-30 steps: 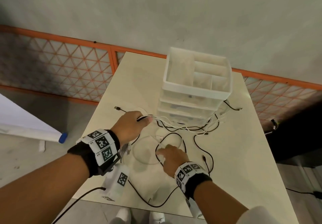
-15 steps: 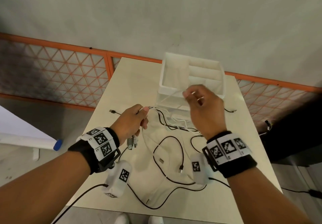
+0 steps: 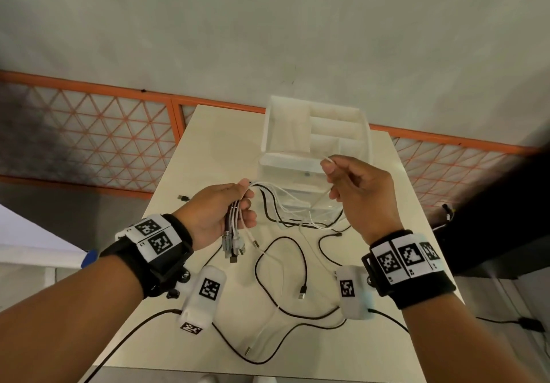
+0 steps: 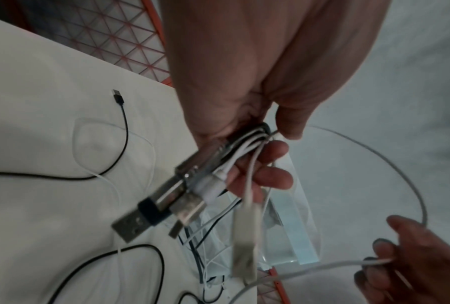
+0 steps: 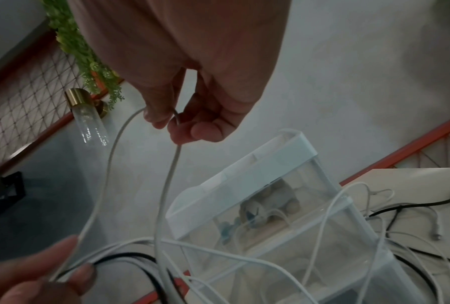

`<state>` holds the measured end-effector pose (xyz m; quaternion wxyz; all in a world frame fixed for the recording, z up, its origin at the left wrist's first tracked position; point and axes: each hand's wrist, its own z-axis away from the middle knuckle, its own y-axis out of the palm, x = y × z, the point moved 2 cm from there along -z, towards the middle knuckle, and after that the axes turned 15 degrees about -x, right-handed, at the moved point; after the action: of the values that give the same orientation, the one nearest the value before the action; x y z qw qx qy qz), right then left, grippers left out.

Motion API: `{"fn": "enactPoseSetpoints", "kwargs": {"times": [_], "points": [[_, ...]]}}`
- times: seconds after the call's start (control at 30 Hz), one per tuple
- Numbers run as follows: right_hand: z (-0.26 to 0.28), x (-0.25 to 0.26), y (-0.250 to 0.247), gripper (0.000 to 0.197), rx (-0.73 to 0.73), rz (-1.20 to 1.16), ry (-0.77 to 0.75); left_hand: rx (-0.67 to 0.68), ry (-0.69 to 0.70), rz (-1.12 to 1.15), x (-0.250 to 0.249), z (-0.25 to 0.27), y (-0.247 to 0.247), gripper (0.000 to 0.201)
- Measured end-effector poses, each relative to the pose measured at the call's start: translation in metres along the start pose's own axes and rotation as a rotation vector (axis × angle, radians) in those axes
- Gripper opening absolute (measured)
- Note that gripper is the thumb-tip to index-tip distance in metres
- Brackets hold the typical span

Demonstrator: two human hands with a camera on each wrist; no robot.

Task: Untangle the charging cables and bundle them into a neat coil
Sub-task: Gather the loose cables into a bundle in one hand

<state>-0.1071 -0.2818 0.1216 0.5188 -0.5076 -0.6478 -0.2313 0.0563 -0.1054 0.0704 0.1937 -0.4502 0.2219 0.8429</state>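
Charging cables [image 3: 285, 218], white and black, partly gathered and partly strewn: one sheaf of ends clamped in the left hand [image 3: 218, 214], plugs [image 3: 233, 245] dangling below the fist over the table [image 3: 208, 150]; the rest trailing in loose loops across the tabletop and around the foot of the clear drawer organiser [image 3: 315, 150]. One white cable [image 5: 167, 185] pinched between thumb and fingertips of the right hand [image 3: 361, 192], lifted clear of the heap and arcing back to the left fist.

Step in hand, by the look of it: untangling, with ends collected in one grip and single strands drawn out one at a time. Coiling not yet begun. Next move probably calls for following the lifted white strand along its length, freeing it from the black loops near the organiser, and keeping the left grip firm so the gathered plugs stay together. Gentle pull needed, since loops lying against the organiser could snag or drag it.

Hard to make out: exact count of cables in the fist, blurred in the left wrist view. Crossings behind and beside the organiser mostly hidden. Which plug belongs to which strand, impossible to tell. A black cable [image 3: 268, 350] running toward the near table edge, possibly wrist-camera wiring rather than a charger.
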Motion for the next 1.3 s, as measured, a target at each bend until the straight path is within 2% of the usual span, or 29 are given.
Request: {"fn": "enactPoseSetpoints", "kwargs": {"times": [0.07,0.17,0.23,0.3,0.37,0.4,0.5,0.57,0.6,0.7,0.83,0.93,1.0,1.03,1.13,1.3], "points": [[-0.002,-0.01,-0.007,0.011,-0.026,0.045,-0.035,0.001,-0.007,0.016,-0.003,0.002,0.0,0.026],[-0.007,-0.047,-0.024,0.012,-0.105,0.402,-0.054,-0.041,0.037,-0.014,-0.012,0.004,-0.002,0.03],[-0.003,-0.077,-0.034,0.016,-0.07,0.635,0.058,-0.059,0.11,-0.105,-0.019,0.006,-0.001,0.034],[0.003,-0.099,-0.039,0.021,0.003,0.717,0.233,-0.068,0.195,-0.231,-0.025,0.01,0.001,0.033],[0.0,-0.1,-0.042,0.024,0.009,0.682,0.338,-0.079,0.25,-0.345,-0.028,0.012,0.003,0.033],[-0.006,-0.095,-0.044,0.026,-0.034,0.625,0.347,-0.092,0.269,-0.398,-0.029,0.012,0.003,0.034],[-0.034,-0.068,-0.055,0.026,-0.211,0.384,0.308,-0.165,0.317,-0.527,-0.029,0.008,-0.001,0.035],[-0.049,-0.052,-0.063,0.009,-0.247,0.294,0.254,-0.189,0.324,-0.541,-0.028,0.007,-0.002,0.035],[-0.055,-0.048,-0.066,0.008,-0.257,0.27,0.218,-0.191,0.328,-0.532,-0.029,0.007,-0.002,0.036],[-0.063,-0.049,-0.069,0.011,-0.239,0.165,0.183,-0.182,0.343,-0.475,-0.031,0.008,0.0,0.035],[-0.054,-0.074,-0.067,0.02,-0.127,0.107,0.266,-0.177,0.346,-0.436,-0.035,0.008,-0.001,0.034],[-0.043,-0.099,-0.069,0.02,-0.076,0.173,0.352,-0.185,0.345,-0.452,-0.036,0.009,-0.005,0.035],[-0.039,-0.108,-0.067,0.012,-0.053,0.225,0.392,-0.172,0.337,-0.475,-0.035,0.011,-0.004,0.038],[-0.04,-0.112,-0.067,0.004,-0.061,0.285,0.378,-0.159,0.329,-0.494,-0.034,0.012,-0.003,0.04],[-0.047,-0.111,-0.065,0.011,-0.115,0.548,0.334,-0.117,0.293,-0.533,-0.027,0.013,0.004,0.048],[-0.067,-0.106,-0.067,0.014,-0.183,0.683,0.293,-0.118,0.213,-0.489,-0.022,0.012,0.01,0.051]]}}
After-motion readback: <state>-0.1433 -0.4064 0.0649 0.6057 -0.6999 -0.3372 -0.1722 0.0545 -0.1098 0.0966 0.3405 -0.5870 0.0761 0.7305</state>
